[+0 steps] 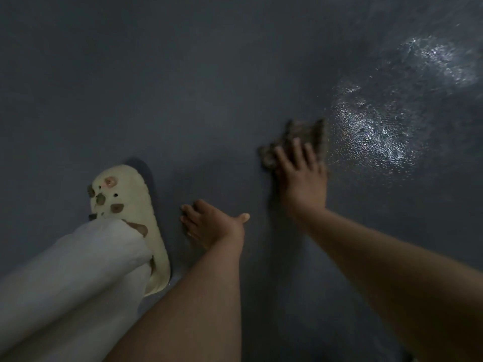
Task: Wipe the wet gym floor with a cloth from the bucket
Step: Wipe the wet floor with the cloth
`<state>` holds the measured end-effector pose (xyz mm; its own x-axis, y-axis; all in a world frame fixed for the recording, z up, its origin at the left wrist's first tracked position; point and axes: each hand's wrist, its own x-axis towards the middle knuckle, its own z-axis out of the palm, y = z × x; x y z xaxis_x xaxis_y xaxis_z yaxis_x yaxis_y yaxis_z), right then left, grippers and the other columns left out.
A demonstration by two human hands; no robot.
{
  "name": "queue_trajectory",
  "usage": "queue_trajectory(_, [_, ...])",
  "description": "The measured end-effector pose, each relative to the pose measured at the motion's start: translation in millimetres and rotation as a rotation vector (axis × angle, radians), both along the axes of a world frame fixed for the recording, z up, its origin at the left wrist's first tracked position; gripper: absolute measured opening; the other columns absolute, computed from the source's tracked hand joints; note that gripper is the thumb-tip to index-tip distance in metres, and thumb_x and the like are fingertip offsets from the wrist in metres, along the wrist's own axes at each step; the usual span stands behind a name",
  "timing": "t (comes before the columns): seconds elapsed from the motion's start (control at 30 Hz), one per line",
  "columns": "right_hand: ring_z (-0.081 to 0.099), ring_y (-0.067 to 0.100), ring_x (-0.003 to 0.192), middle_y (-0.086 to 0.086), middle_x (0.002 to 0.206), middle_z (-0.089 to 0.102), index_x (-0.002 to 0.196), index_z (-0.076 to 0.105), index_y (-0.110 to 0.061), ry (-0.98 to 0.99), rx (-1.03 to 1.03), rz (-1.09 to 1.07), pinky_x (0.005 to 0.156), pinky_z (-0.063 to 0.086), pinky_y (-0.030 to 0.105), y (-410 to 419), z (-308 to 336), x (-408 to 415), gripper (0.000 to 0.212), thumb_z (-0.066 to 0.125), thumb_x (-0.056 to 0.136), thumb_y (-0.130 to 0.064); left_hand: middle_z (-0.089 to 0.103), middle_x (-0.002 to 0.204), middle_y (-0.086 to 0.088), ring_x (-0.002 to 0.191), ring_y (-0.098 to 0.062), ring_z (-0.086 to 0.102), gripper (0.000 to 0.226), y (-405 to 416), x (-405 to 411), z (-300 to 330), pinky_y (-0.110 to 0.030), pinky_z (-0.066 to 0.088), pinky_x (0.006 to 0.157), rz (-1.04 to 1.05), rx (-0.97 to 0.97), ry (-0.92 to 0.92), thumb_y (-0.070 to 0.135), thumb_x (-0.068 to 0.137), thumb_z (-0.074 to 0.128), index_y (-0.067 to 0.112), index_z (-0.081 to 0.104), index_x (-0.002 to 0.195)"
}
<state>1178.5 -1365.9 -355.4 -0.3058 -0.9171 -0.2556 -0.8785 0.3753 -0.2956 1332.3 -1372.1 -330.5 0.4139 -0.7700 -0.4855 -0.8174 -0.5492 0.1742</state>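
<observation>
A crumpled brownish cloth (305,135) lies on the dark grey gym floor (183,87), right of centre. My right hand (303,173) presses flat on the cloth's near part, fingers spread and straight, slightly blurred. My left hand (213,223) rests flat on the bare floor with fingers pointing left and thumb stuck out. Just right of the cloth, a wet patch (371,131) glistens, and a second shiny patch (441,58) lies at the upper right. No bucket is in view.
A cream slipper with brown decorations (130,210) stands on the floor at the left, beside my left hand. A light trouser leg (68,278) covers its heel and fills the lower left corner.
</observation>
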Motion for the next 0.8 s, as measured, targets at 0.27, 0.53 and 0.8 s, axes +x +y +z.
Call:
queue_trajectory(0.27, [0.053,0.027,0.123,0.002,0.137,0.053,0.128,0.058,-0.032,0.143,-0.025,0.663,0.092,0.048,0.043,55,-8,5,0.052,0.035,0.081,-0.036,0.009,0.156,-0.014,0.143,-0.032,0.010,0.086,-3,0,-6,-0.037,0.014,0.113,0.020,0.000,-0.008,0.032,0.071,0.080,0.006,0.031,0.137])
queue_trajectory(0.53, [0.020,0.033,0.143,0.011,0.154,0.026,0.143,0.040,-0.027,0.169,-0.020,0.019,0.115,0.016,0.049,29,-7,-131,0.050,0.034,0.094,-0.036,0.008,0.156,-0.014,0.144,-0.033,0.009,0.106,-3,0,-5,-0.039,0.015,0.114,-0.001,0.033,-0.035,0.046,0.060,0.083,0.006,0.027,0.140])
queue_trajectory(0.8, [0.003,0.026,0.146,0.004,0.160,0.006,0.149,0.021,-0.036,0.060,0.059,-0.359,0.116,0.004,0.042,26,-1,-65,0.057,0.041,0.096,-0.026,0.004,0.157,-0.014,0.145,-0.032,0.005,0.108,2,8,-5,-0.040,0.012,0.115,-0.062,0.018,0.003,0.050,0.065,0.079,0.009,0.020,0.146])
